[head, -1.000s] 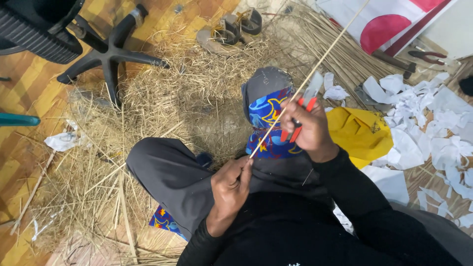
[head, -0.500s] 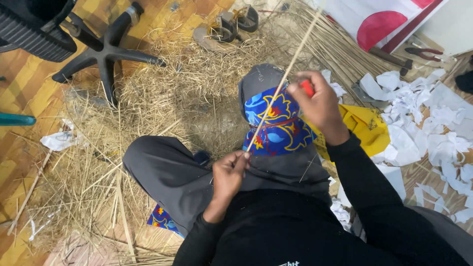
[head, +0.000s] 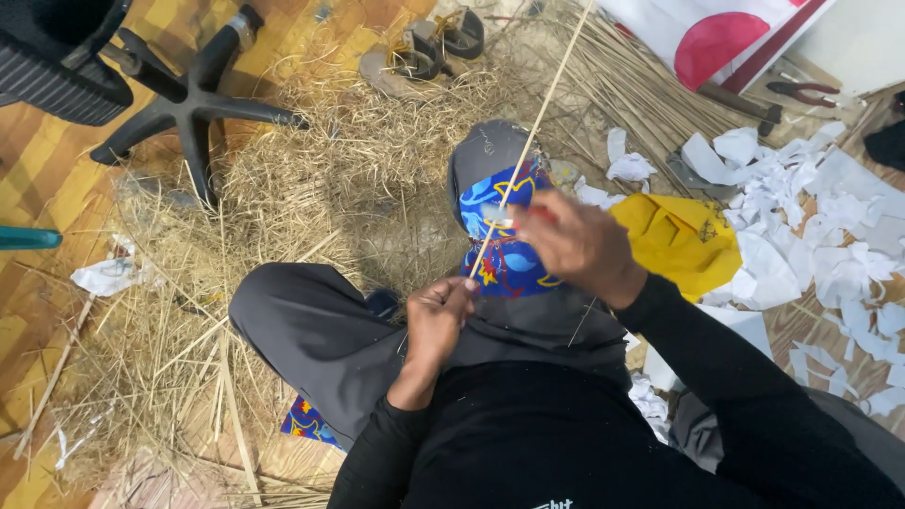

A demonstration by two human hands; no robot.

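The person sits on the floor with a long thin stick (head: 533, 132) held between both hands near the middle of the frame. The stick's long axis runs on a steep diagonal, from the left hand (head: 438, 320) at lower centre up and to the right, out past the top edge of the frame.

The left hand is closed in a loose fist around the stick's lower end, fingers curled in with the thumb on top. The right hand (head: 580, 245) sits just above and to the right of it, higher along the same stick, its fingers closed around a small red-handled tool (head: 528, 215). The tool's pale tip meets the stick at about the level of the blue patterned cloth (head: 504, 250) draped over the person's knee. The kind of tool cannot be told, because the hand is blurred and covers most of it.

Both hands are on the stick, the left at its near end and the right a little way up. The free length points away from the body toward the upper right.

Dry straw (head: 283, 188) covers the floor on the left. Torn white paper (head: 811, 217) and a yellow cloth (head: 683, 240) lie to the right. An office chair base (head: 193, 108) stands in the upper left.
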